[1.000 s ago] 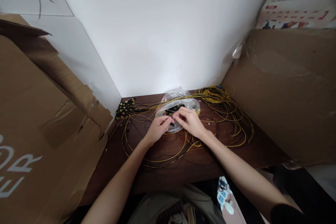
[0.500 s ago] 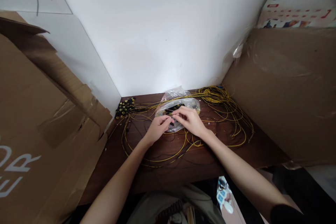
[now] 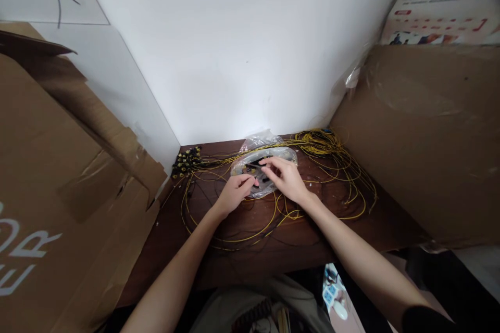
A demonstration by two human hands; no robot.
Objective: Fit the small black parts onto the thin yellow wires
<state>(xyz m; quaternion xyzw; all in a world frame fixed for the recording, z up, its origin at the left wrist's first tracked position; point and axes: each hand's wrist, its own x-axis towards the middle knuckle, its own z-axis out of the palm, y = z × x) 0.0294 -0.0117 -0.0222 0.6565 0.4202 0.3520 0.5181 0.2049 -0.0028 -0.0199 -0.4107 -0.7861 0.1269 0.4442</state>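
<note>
Pinching a small dark piece point(image 3: 257, 185) in left hand point(image 3: 233, 195), thumb pressed to fingers at the very tips; too small to identify. Holding right hand point(image 3: 288, 181) just beside, slightly farther and to the right, thumb and index spread with a visible gap; can't make out anything between them. Working directly over clear plastic bag point(image 3: 263, 139) on brown table point(image 3: 258, 265). Inside the bag, near right fingertips and partly hidden by them: black parts point(image 3: 255, 162). On far side, running left to right across the bag: yellow and black cables, with black-and-yellow connectors point(image 3: 186, 161) bunched at far left and a loose yellow coil point(image 3: 317, 141) at far right.

Can read white "ER" point(image 3: 31, 260) on left cardboard box point(image 3: 101, 156), slanted, next character cut off. Can't read printed label point(image 3: 441, 5) at far right; just red and dark print, too blurred.

Versus half a second ago: right fingertips now off the left ones, parted. Seeing more of the bag interior between hands. Keeping left hand at about the same spot.
</note>
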